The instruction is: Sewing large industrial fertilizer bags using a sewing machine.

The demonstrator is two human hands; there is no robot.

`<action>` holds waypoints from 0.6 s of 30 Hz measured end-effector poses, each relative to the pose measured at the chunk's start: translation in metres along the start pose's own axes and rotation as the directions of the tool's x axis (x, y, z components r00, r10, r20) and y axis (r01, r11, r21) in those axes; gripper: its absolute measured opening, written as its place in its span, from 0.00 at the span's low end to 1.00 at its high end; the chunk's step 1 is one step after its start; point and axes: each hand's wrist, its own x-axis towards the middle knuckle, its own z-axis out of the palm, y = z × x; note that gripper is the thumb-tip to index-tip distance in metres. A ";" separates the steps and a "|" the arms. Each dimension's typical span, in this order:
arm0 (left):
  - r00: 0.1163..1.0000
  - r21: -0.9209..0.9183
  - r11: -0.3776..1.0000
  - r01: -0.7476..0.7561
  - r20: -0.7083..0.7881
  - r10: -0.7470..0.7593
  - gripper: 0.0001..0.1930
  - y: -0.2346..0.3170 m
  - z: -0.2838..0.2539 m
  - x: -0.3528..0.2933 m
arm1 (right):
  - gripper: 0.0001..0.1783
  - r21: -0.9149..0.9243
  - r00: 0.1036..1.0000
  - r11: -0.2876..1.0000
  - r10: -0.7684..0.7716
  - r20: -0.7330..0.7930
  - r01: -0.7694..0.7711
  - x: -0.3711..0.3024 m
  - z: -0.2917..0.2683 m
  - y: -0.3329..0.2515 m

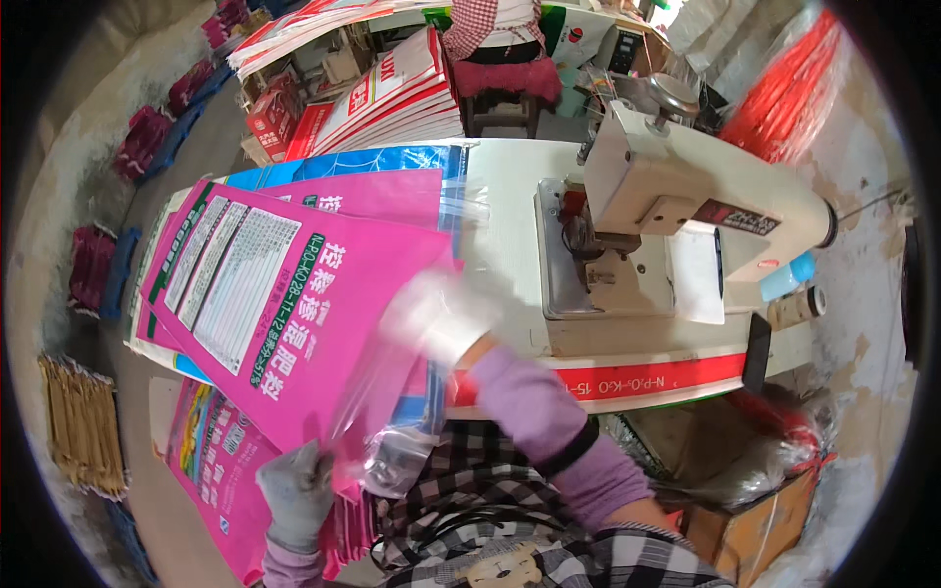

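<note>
A magenta printed sack [363, 245] lies slanted on the table, with a clear plastic liner [377, 402] showing along its near right edge. My left hand [297, 495], in a grey-white glove, is closed on the sack's near corner. My right hand [441, 316], in a white glove, is over the sack's right part and smeared by motion, so its fingers cannot be made out. Beneath this sack are another magenta sack [402, 191] and a blue one [387, 157]. A further pink sack [221, 470] hangs at the table's near left.
A cream industrial sewing machine [676, 176] stands on the white table [505, 225] at right. Red-and-white sacks [392, 98] are stacked beyond. Another person [500, 29] sits at the back. Folded bundles [83, 421] line the left floor. A cardboard box [755, 529] stands lower right.
</note>
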 end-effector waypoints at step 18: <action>0.833 -0.352 0.818 0.455 -0.155 -0.531 0.09 -0.020 0.042 -0.055 | 0.07 0.391 0.825 0.819 0.524 -0.212 -0.420 -0.028 -0.016 0.034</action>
